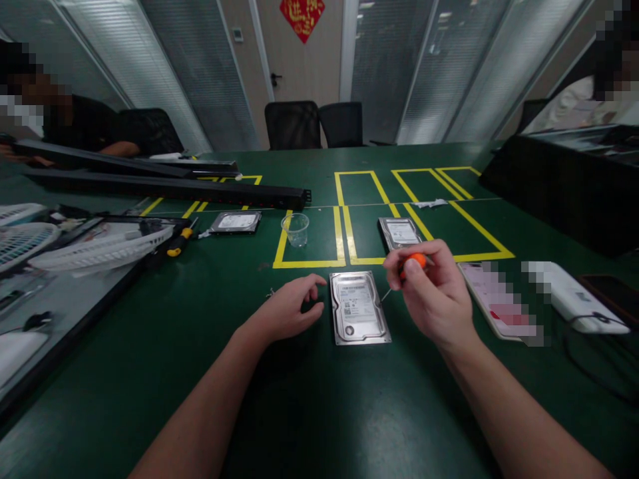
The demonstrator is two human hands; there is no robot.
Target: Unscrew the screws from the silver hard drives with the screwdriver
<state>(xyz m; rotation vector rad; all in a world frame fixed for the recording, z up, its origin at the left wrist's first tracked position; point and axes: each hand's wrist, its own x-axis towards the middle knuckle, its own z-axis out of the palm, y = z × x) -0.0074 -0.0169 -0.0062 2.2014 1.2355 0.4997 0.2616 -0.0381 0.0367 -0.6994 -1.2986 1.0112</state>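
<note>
A silver hard drive (360,313) lies label side up on the green table in front of me. My right hand (436,293) is closed around a screwdriver (417,261) with an orange handle. Its thin shaft slants down to the drive's right edge; whether the tip touches I cannot tell. On the other side, my left hand (292,306) has its fingers apart and holds nothing, its fingertips close to the drive's left edge. Small metal bits, too small to name, lie just behind my left hand. A second hard drive (399,232) sits behind my right hand, partly covered by it.
A clear plastic cup (296,231) and another hard drive (236,222) stand farther back. A yellow-black screwdriver (180,241) lies left, beside a tray with white racket-like frames (107,247). Long black bars (170,189) lie behind. A phone (494,299) and white device (579,296) are right. People sit at both sides.
</note>
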